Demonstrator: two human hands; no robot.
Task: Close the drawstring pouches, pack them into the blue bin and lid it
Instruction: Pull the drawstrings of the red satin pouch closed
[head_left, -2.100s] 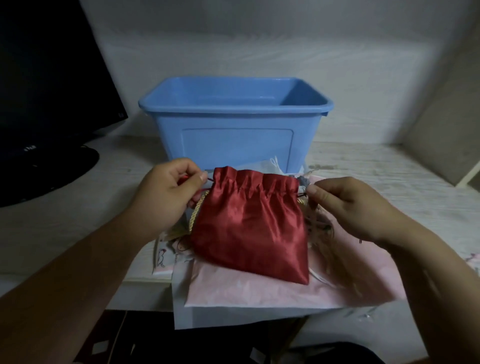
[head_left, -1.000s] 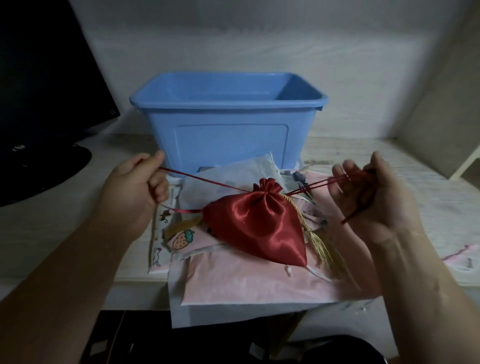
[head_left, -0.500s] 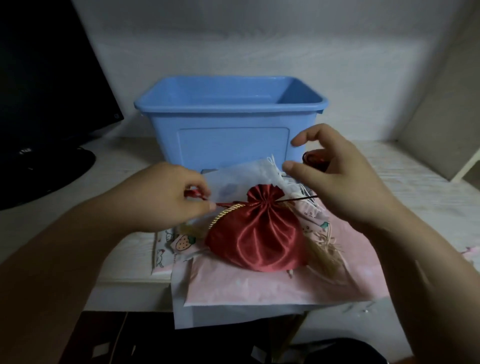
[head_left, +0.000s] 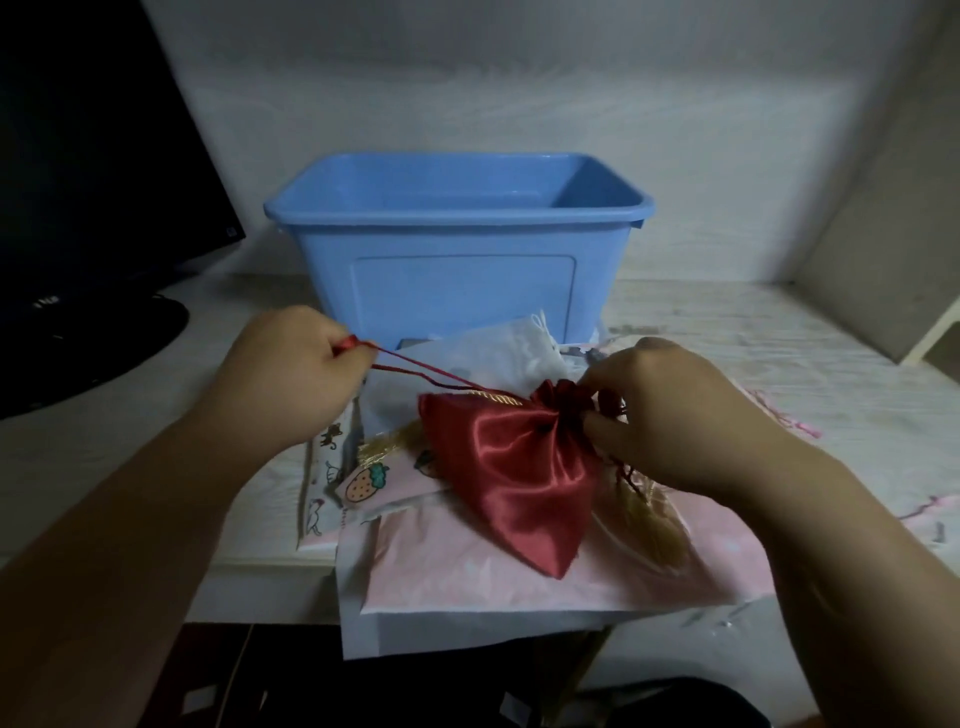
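Observation:
A shiny red satin pouch (head_left: 511, 467) lies on a pile of flat pouches, its mouth gathered tight and turned to the right. My left hand (head_left: 283, 374) grips the red drawstring (head_left: 415, 370) and holds it taut up and to the left. My right hand (head_left: 670, 410) pinches the gathered neck of the red pouch. Behind them the open blue bin (head_left: 457, 270) stands on the table, no lid on it. Under the red pouch lie a pink pouch (head_left: 519, 566), a white pouch (head_left: 498, 358) and a strawberry-print pouch (head_left: 363, 480).
A dark monitor (head_left: 93, 156) with its round base stands at the left. A grey side panel (head_left: 893, 208) closes off the right. Gold tassel cords (head_left: 654, 514) trail across the pink pouch. The pile overhangs the white table's front edge (head_left: 260, 561).
The red pouch's mouth went from spread open to cinched tight. It has swung so its neck points right; my right hand has moved onto the neck while my left pulls the cord leftward.

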